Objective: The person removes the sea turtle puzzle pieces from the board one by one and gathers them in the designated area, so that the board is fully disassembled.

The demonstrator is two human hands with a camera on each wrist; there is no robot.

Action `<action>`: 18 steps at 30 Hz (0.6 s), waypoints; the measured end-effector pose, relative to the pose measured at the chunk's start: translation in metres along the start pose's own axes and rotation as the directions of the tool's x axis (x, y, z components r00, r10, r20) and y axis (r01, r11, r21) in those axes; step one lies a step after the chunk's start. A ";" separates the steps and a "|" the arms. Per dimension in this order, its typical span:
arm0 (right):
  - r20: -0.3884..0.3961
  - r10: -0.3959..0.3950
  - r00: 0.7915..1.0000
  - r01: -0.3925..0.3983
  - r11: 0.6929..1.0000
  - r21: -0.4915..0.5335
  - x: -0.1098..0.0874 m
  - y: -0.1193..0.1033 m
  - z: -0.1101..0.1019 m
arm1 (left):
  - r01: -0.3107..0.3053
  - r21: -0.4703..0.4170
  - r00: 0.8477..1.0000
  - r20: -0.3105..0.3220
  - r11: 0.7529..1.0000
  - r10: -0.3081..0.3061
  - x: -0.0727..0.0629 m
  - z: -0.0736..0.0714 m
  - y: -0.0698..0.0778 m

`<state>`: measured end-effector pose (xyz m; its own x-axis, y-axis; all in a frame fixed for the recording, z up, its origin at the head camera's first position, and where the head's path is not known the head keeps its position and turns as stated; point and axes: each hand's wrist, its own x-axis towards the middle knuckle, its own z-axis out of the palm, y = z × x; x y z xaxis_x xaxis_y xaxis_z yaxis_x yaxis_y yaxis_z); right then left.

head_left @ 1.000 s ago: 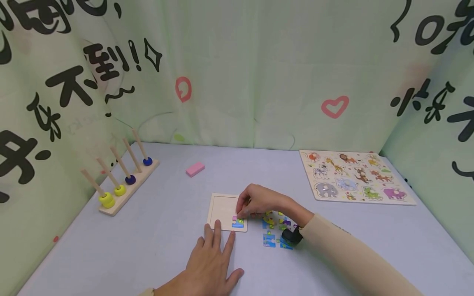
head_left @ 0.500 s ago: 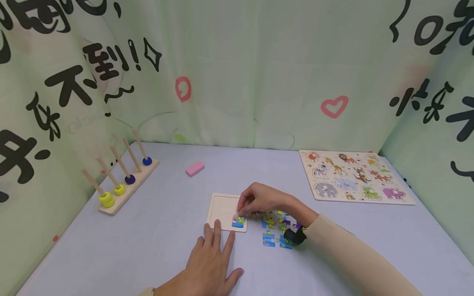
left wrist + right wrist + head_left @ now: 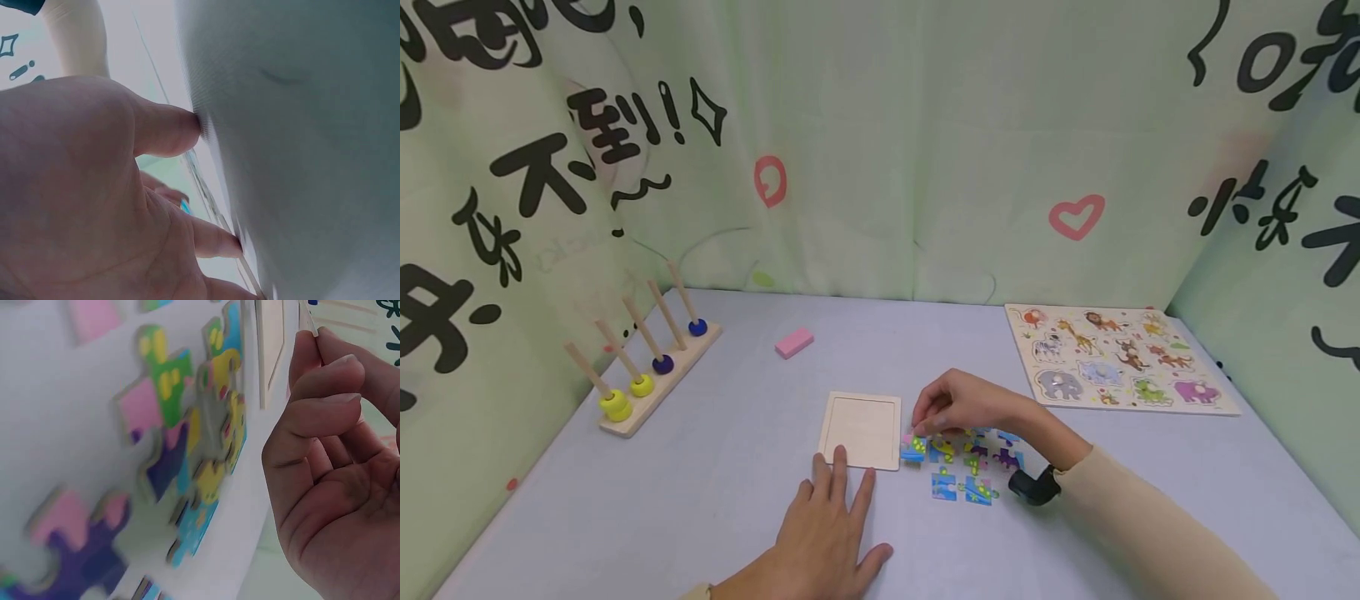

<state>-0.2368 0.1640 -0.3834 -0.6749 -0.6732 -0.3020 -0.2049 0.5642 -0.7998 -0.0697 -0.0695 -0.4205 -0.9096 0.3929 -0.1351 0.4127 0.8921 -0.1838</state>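
Note:
My right hand (image 3: 964,404) pinches a jigsaw piece (image 3: 913,451) in blue, green and pink between thumb and fingertips, just right of the shallow wooden puzzle tray (image 3: 859,425). In the right wrist view only the thin edge of this jigsaw piece (image 3: 309,317) shows at the fingertips. Nothing lies inside the tray. My left hand (image 3: 826,525) is spread flat, its fingertips on the tray's near edge and its thumb on the table. Several loose jigsaw pieces (image 3: 978,491) lie under and in front of the right hand, which partly hides them.
On the left stands a wooden peg rack (image 3: 672,375) with yellow and blue beads. A pink block (image 3: 794,342) lies behind the tray. An animal puzzle board (image 3: 1120,360) is at the back right. A printed curtain (image 3: 865,150) closes off the table's back and sides.
My right hand has lifted the jigsaw piece off the tray's lower right corner and carried it right, beyond the tray's edge. The left hand has stayed in place.

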 end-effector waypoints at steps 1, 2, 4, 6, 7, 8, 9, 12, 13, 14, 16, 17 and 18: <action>0.000 0.004 1.000 -0.004 1.000 0.000 -0.003 0.002 -0.001 | 0.001 -0.001 1.000 -0.001 1.000 -0.001 0.000 0.000 0.000; 0.001 0.008 1.000 -0.008 1.000 0.002 -0.007 0.004 -0.002 | 0.003 -0.005 1.000 -0.002 1.000 -0.003 0.000 0.001 0.000; 0.003 0.014 1.000 -0.014 1.000 0.004 -0.014 0.008 -0.004 | 0.005 -0.010 1.000 -0.003 1.000 -0.005 0.000 0.001 0.000; 0.001 0.014 1.000 -0.014 1.000 0.009 -0.021 0.012 -0.005 | 0.005 -0.012 1.000 -0.004 1.000 -0.005 0.000 0.001 0.000; 0.002 0.014 1.000 -0.014 1.000 0.012 -0.024 0.014 -0.006 | 0.004 -0.011 1.000 -0.005 1.000 -0.004 0.000 0.001 0.000; 0.003 0.015 1.000 -0.015 1.000 0.015 -0.028 0.016 -0.006 | 0.003 -0.011 1.000 -0.004 1.000 -0.003 0.000 0.001 0.000; 0.003 0.017 1.000 -0.017 1.000 0.016 -0.032 0.017 -0.007 | 0.002 -0.009 1.000 -0.004 1.000 -0.002 0.000 0.001 0.000; 0.003 0.025 1.000 -0.025 0.999 0.031 -0.045 0.023 -0.009 | -0.002 -0.010 1.000 -0.002 1.000 0.002 0.001 0.000 0.000; 0.004 0.026 1.000 -0.026 0.999 0.036 -0.049 0.024 -0.010 | -0.003 -0.012 1.000 -0.001 1.000 0.003 0.001 0.000 0.000; 0.005 0.025 1.000 -0.025 0.999 0.037 -0.053 0.026 -0.011 | -0.004 -0.012 1.000 0.000 1.000 0.004 0.001 0.000 0.000; 0.007 0.025 1.000 -0.025 0.999 0.039 -0.061 0.030 -0.013 | -0.004 -0.018 1.000 0.003 1.000 0.004 0.001 -0.001 0.000; 0.009 0.026 1.000 -0.026 0.999 0.039 -0.065 0.032 -0.014 | -0.004 -0.022 1.000 0.004 1.000 0.004 0.001 0.000 0.000; 0.011 0.027 1.000 -0.027 0.999 0.042 -0.068 0.034 -0.015 | -0.003 -0.025 1.000 0.005 1.000 0.004 0.001 0.000 0.000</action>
<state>-0.2082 0.2365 -0.3825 -0.6722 -0.6631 -0.3294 -0.1562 0.5619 -0.8123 -0.0702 -0.0687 -0.4205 -0.9078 0.3950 -0.1406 0.4145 0.8961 -0.1586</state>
